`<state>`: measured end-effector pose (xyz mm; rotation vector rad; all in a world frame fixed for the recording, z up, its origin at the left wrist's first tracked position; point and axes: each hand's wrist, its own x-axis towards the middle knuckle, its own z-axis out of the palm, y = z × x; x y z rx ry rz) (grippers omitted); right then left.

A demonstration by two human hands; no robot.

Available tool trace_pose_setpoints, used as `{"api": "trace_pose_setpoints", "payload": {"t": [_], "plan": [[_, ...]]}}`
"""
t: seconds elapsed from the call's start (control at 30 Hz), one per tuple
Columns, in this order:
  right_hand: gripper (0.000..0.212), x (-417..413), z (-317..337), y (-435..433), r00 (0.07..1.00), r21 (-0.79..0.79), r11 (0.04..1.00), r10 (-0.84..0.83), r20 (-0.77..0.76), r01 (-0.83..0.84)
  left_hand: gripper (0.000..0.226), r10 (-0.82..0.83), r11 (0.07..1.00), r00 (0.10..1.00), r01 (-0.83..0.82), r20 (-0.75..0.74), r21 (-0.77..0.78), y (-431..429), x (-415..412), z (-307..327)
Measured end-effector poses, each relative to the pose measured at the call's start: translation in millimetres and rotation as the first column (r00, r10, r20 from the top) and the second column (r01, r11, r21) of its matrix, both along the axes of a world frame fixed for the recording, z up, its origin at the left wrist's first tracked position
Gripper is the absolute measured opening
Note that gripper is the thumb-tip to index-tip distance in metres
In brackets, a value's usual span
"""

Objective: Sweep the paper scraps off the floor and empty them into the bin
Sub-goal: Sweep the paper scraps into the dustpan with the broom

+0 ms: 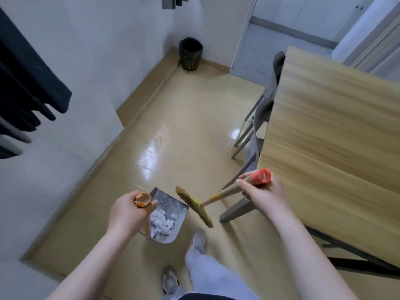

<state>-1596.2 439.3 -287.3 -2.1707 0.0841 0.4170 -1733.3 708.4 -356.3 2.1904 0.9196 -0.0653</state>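
Observation:
My left hand (127, 212) grips the orange-tipped top of a dustpan handle. The grey metal dustpan (171, 203) hangs below it, with white crumpled paper scraps (161, 224) piled in its lower part. My right hand (262, 195) grips a wooden broom handle just below its red cap (262, 176). The broom head (193, 206) is lifted off the floor, just right of the dustpan. A black bin (191, 54) stands in the far corner against the white wall.
A wooden table (335, 144) fills the right side, with grey chairs (257, 126) tucked under its left edge. Glossy tan floor (184, 118) runs ahead to the bin. A doorway (281, 46) opens at the back right. Dark clothes (26, 83) hang at left. My feet are below.

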Motion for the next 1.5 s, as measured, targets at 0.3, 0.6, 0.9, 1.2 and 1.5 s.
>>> {"api": "trace_pose_setpoints", "payload": {"t": [0.3,0.6,0.9,1.2,1.5], "plan": [[0.014,135,18,35,0.992,0.056,0.998,0.001,0.127,-0.008,0.012,0.122,0.992,0.99,-0.119,0.069,-0.043,44,110,19],[0.006,256,34,87,0.988,-0.002,1.0,-0.02,0.154,0.02,0.01,0.149,0.983,0.966,-0.12,0.212,-0.142,94,244,31],[0.014,366,48,162,0.975,-0.086,0.979,-0.169,0.147,0.183,0.013,0.089,0.982,0.957,-0.039,0.275,-0.183,184,383,45],[0.02,470,52,218,0.957,-0.109,0.957,-0.251,0.149,0.268,0.021,-0.066,0.991,0.958,0.097,0.279,-0.097,244,519,54],[0.023,632,45,251,0.978,-0.126,0.972,-0.19,0.082,0.2,0.023,-0.064,0.997,0.971,0.072,0.229,-0.025,286,676,62]]}}
